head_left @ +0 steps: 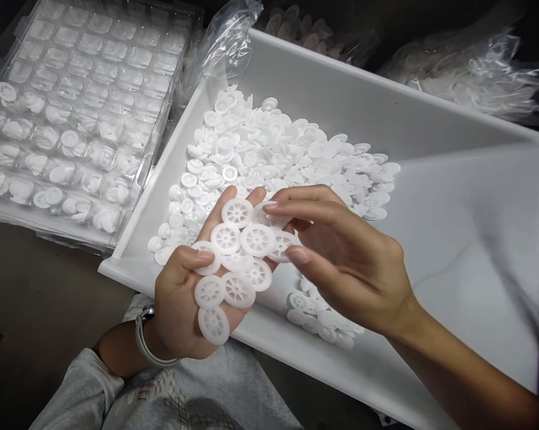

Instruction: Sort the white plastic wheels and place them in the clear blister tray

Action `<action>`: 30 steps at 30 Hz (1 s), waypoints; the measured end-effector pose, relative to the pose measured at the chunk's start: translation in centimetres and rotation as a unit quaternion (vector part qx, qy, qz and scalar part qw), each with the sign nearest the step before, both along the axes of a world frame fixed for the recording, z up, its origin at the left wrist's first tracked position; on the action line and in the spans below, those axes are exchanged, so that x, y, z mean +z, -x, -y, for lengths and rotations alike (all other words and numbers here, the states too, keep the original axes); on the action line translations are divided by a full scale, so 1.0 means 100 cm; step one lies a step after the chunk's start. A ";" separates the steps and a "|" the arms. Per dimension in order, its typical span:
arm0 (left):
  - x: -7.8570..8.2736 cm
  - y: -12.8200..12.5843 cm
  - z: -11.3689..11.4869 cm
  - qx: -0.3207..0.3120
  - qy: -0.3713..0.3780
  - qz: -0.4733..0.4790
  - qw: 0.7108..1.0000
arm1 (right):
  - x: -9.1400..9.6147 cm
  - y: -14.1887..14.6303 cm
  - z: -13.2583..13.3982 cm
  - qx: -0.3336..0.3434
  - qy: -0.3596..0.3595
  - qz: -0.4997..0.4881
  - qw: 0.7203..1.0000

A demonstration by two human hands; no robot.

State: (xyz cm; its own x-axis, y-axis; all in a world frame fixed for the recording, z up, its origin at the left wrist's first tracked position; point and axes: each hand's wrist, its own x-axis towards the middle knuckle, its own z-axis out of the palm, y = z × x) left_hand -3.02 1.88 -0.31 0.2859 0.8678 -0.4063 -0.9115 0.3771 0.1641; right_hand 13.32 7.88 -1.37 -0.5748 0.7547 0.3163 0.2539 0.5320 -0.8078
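My left hand (177, 313) is palm up above the near edge of a white bin (466, 191). Several white plastic wheels (257, 240) with spokes lie spread over its palm and fingers, and the thumb presses on one at the side. My right hand (363, 263) reaches in from the right with its thumb and fingers apart. Its fingertips touch wheels at the right edge of the group, and one wheel there is partly covered. Beneath both hands, a pile of similar white wheels (273, 143) lies in the bin.
To the left stands a clear plastic tray (79, 63) with rows of compartments; the nearer rows hold white pieces. Clear plastic bags (470, 77) of parts lie behind the bin. A crumpled clear plastic sheet (228, 36) hangs at the bin's far left corner.
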 end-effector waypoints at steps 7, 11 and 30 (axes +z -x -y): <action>0.001 0.002 0.000 0.006 0.011 0.009 1.000 | 0.007 0.002 0.005 -0.084 0.047 -0.027 0.995; -0.001 0.003 0.000 0.014 0.011 0.007 1.000 | 0.025 -0.001 0.023 -0.182 0.079 -0.007 0.980; 0.046 -0.013 0.005 -0.066 -0.213 -0.365 0.904 | -0.003 0.101 0.059 -0.283 0.064 -0.177 0.941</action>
